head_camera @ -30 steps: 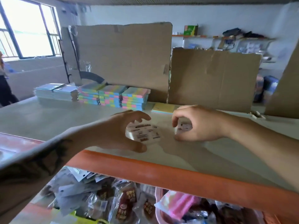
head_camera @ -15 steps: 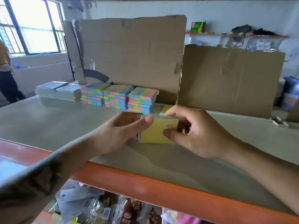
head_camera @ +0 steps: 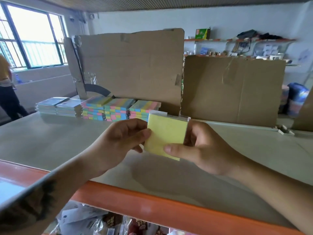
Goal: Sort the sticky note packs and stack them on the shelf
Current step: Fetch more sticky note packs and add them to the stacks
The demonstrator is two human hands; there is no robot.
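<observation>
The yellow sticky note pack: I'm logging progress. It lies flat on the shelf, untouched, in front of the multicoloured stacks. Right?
Not quite. The head view shows the yellow sticky note pack held up above the shelf, gripped by the left hand and the right hand. It is indeed in front of the multicoloured stacks.

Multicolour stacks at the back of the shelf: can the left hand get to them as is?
Probably not right away. The left hand and right hand both grip the yellow pack, which sits between them and the multicolour stacks. The shelf in between looks bare, so freeing the hand should suffice.
</observation>
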